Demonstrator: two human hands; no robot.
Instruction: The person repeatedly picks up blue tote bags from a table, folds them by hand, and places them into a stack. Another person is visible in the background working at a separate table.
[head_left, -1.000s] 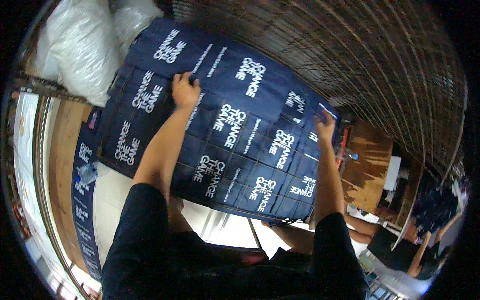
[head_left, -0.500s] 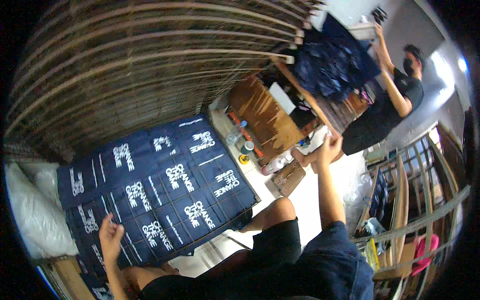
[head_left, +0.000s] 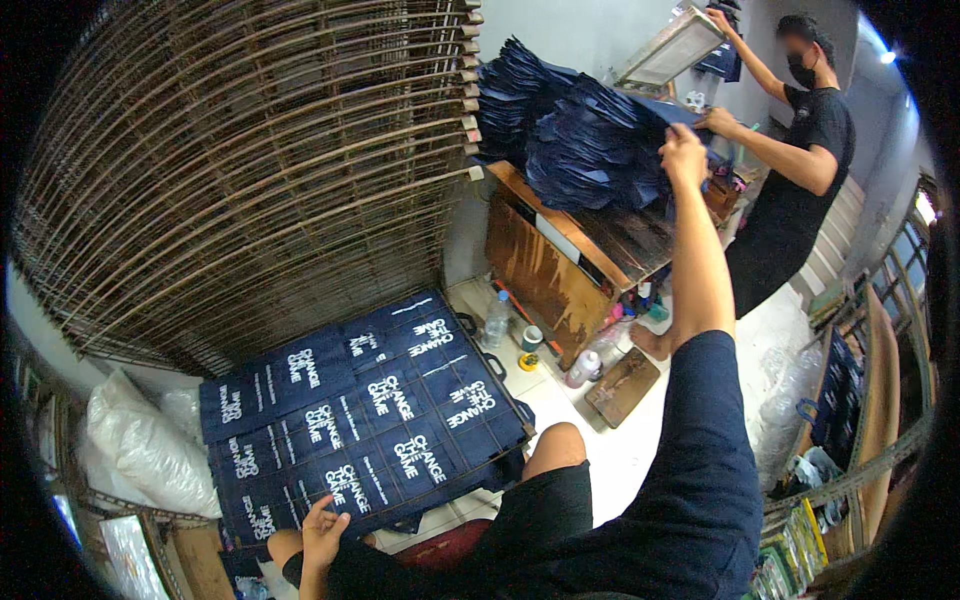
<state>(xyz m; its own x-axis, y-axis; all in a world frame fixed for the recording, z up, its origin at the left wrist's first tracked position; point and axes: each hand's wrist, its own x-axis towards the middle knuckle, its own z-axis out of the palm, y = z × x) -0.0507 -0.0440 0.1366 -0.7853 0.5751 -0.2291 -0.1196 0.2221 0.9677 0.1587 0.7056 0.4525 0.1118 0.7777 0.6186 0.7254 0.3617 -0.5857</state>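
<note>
My right hand point(head_left: 685, 158) is stretched out at the far right over the wooden workbench point(head_left: 640, 252). Its fingers are closed on the edge of a navy cloth piece point(head_left: 668, 110), beside a co-worker's hand. A thick heap of navy cloth pieces point(head_left: 590, 140) lies on that bench. Low at the left, my left hand point(head_left: 322, 530) hovers with loosely bent, parted fingers and holds nothing. Under it, navy bags with white printing point(head_left: 330, 425) lie in rows on a flat wire rack, and dark loop handles show along the right edge.
Tall stacked drying racks point(head_left: 250, 170) fill the left. A co-worker in black point(head_left: 800, 190) stands across the bench, one hand on a raised framed screen point(head_left: 670, 45). Bottles point(head_left: 582, 368), a cup point(head_left: 532, 337) and a wooden board point(head_left: 623, 388) sit on the floor. White plastic sacks point(head_left: 150, 440) are at left.
My right hand has gone up and away to the cloth heap. My left hand stays low and loose. The view has turned, and the co-worker's one hand has come down to the cloth.
</note>
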